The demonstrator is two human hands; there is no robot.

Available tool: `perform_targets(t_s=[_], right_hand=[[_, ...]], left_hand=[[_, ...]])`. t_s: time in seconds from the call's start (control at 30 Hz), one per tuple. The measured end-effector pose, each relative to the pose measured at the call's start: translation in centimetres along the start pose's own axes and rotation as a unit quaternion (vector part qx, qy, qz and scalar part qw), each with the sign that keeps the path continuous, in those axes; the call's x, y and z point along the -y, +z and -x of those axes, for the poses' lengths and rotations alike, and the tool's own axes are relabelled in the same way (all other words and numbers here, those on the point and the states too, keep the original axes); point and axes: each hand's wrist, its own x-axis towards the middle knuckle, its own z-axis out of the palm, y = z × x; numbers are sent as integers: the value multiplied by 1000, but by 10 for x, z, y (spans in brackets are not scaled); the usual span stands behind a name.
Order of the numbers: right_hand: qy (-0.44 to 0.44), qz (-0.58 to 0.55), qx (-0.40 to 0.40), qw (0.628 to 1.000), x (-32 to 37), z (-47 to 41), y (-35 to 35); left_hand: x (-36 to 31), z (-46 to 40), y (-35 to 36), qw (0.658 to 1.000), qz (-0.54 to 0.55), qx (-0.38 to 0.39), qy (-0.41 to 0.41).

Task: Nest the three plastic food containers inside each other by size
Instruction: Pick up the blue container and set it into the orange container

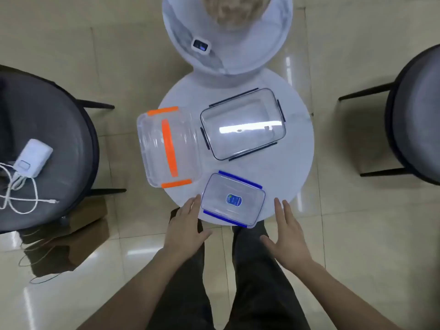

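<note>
Both bare hands are spread, fingers extended and holding nothing, so neither grip has anything in it. The left hand (188, 225) lies at about seven o'clock of the small clear rectangular plastic container with blue clips (232, 200), its fingertips just beside that container's left end; whether they touch it cannot be told. The right hand (287, 234) is at about four o'clock of the same container, a little apart from its right end. This small container sits at the six o'clock edge of the round white tabletop (297, 163), lid on, with a blue oval label at its middle. At about ten o'clock from it stands the large clear plastic container with orange clips and an orange handle (169, 147), overhanging the tabletop's nine o'clock rim. At twelve o'clock from the small one, just beside the orange-clipped one, lies the medium clear rectangular container with dark navy clips (242, 123). All three stand apart, none nested. Beyond the tabletop at twelve o'clock is a white rounded chair (269, 44). A dark round cushioned chair (59, 129) at nine o'clock carries a white power bank with a coiled white cable (33, 160).
</note>
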Motion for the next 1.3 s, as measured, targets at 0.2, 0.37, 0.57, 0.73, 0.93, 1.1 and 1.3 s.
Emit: perform_targets(t_s=[0.2,0.37,0.57,0.73,0.93,1.1,1.3], right_hand=[[21,-26,9,999,-14,-35,28],[19,-74,13,997,-22,-62,48],[19,-105,3,994,-26,-81,70],[18,-173,16,985,-26,-92,79],[20,-245,14,969,-25,-99,90],[32,-293,-7,956,-26,-99,95],[72,-326,-35,942,-23,-106,103]], left_hand=[[13,-44,14,999,12,1,31],[22,-76,25,999,1,13,39],[29,-103,36,998,21,38,54],[33,-113,45,996,65,42,52],[34,-122,49,995,71,29,56],[36,-125,56,994,97,24,36],[38,-125,64,993,114,12,19]])
